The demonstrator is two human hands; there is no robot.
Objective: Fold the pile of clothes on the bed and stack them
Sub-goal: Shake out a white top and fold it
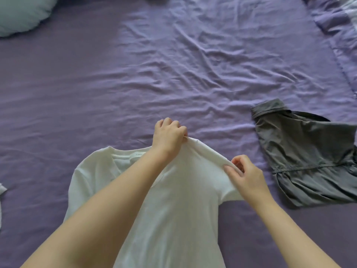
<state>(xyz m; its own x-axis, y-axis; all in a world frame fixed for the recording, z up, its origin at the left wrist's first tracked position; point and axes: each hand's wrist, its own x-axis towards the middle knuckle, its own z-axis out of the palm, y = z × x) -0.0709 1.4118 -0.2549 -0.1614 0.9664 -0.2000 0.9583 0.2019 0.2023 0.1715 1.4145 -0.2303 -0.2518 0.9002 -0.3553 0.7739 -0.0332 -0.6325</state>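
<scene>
Pinching the right shoulder of a white T-shirt (179,190), the left hand (168,135) had its fingers curled tight on a raised peak of cloth, the arm crossing over the shirt's chest. The right hand (246,176) pinched the edge of the right sleeve between thumb and fingers, just beside the shoulder seam. The shirt lay face up on the bed near the person, collar away from them, its left sleeve flat on the sheet and its hem running out of view below.

Judging from this grip, the sleeve was about to be folded inward. The risk was uneven tension: with only one side lifted, the thin cloth could drag across the bed and bunch under the forearm, leaving a crooked fold. The sheet itself might ride up with the shirt, being loose already.

A gray garment (307,153) lay crumpled to the right, apart from the shirt and not yet folded. A sliver of pale cloth (2,190) showed at the left edge. The purple sheet (193,64) was heavily wrinkled, with a pale pillow (21,14) at the far left corner and bunched bedding (340,26) at the far right.
</scene>
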